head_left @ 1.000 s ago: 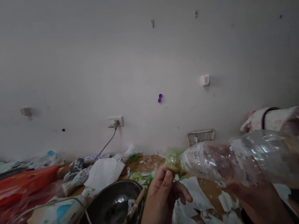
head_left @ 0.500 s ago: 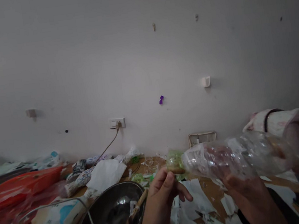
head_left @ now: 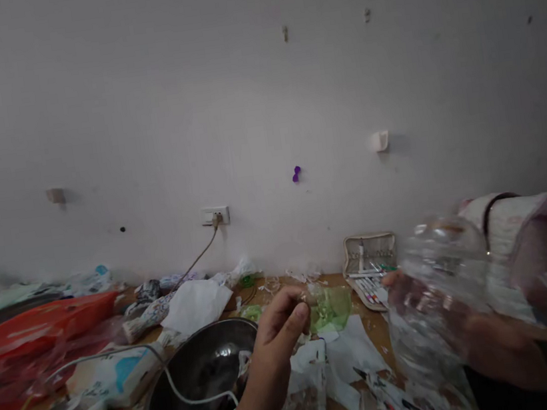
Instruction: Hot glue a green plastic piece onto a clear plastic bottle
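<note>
My left hand is raised over the cluttered table, thumb and fingers pinched on a small brownish piece joined to a scrap of green plastic. My right hand grips a clear, crumpled plastic bottle, which is smeared by motion and stands apart from the left hand, to its right. The fingers of that hand show through the bottle's wall. Torn white paper scraps lie under both hands.
A dark metal bowl with a brush in it sits at the lower left, crossed by a white cable. An orange-red bag lies far left. An open pen case leans by the wall. Pink rolled fabric is at the right.
The bottle has pulled away to the right and tilted up, leaving the green-topped piece in my left hand. The view has dipped a little, and the pen case now shows.
</note>
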Demonstrator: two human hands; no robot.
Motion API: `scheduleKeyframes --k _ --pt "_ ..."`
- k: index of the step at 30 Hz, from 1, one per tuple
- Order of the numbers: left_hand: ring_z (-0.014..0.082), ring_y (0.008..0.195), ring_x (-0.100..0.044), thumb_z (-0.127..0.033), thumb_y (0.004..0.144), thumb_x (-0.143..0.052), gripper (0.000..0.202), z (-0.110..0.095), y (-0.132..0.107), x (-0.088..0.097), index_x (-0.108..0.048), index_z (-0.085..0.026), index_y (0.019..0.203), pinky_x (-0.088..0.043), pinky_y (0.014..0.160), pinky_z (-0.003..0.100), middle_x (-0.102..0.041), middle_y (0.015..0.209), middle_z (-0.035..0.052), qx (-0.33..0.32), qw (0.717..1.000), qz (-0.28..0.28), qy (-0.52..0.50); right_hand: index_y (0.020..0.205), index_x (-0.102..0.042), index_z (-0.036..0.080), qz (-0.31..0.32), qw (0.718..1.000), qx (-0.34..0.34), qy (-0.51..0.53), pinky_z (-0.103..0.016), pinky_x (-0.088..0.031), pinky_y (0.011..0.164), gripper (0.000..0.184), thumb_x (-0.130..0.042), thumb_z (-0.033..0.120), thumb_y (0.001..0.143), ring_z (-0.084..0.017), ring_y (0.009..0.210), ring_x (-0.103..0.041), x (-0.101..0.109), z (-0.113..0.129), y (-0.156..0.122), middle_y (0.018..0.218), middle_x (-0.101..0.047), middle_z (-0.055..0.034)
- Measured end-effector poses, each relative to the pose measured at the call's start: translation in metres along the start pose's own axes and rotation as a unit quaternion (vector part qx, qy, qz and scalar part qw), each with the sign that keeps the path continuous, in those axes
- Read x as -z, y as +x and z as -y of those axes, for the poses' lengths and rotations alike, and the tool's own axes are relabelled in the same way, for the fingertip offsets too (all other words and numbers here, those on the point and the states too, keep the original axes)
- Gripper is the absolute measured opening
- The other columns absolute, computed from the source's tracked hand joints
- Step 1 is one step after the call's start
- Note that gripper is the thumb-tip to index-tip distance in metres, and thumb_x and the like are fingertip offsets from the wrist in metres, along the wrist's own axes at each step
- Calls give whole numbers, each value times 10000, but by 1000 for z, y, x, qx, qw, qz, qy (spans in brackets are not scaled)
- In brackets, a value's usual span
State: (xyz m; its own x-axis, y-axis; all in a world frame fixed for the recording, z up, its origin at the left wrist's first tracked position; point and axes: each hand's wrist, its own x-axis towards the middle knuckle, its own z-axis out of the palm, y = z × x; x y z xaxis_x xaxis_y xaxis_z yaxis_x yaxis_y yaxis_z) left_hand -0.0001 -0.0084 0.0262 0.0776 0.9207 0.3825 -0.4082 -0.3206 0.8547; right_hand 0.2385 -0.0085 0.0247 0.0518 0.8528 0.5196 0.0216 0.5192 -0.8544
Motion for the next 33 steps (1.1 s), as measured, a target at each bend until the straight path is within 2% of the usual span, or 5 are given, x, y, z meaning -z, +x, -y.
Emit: scheduleKeyframes --k 4,8,15,20,33 --pt "101 596 -400 -372 724 -642 179 -3 -1 0 -610 -196 722 -314 561 213 -483 640 -38 -15 1000 -4 -1 1232 -393 229 -57 990 -107 -74 -474 -482 801 777 -733 507 591 -295 796 -666 -29 -21 12 851 -699 -83" --pt "111 604 -377 -373 727 -635 179 -2 -3 1 -616 -196 709 -306 582 224 -464 636 -38 -22 1000 2 2 1272 -275 279 -29 996 -82 1 -371 -514 702 688 -635 466 716 -226 731 -666 -48 -26 17 883 -682 -40" --pt "122 597 -348 -416 749 -613 202 4 -4 4 -595 -215 745 -306 594 236 -424 642 -38 -24 999 14 29 1073 -617 330 55 979 42 -190 -402 -365 1018 293 -543 461 821 -276 1277 -391 -37 2 -6 1383 -440 -20" --pt "130 629 -359 -395 764 -603 187 6 -4 5 -588 -210 734 -309 631 242 -416 657 -34 -25 998 44 47 989 -666 334 45 970 52 -232 -495 -199 1089 255 -504 469 846 -291 1331 -297 -48 14 -15 1444 -342 -22" --pt "120 638 -319 -339 794 -564 159 5 -5 2 -544 -202 715 -244 607 254 -393 667 -42 27 989 141 28 1078 -613 294 91 941 45 -324 -491 -367 997 437 -609 564 734 -329 1290 -357 -44 19 -11 1461 -262 -95"
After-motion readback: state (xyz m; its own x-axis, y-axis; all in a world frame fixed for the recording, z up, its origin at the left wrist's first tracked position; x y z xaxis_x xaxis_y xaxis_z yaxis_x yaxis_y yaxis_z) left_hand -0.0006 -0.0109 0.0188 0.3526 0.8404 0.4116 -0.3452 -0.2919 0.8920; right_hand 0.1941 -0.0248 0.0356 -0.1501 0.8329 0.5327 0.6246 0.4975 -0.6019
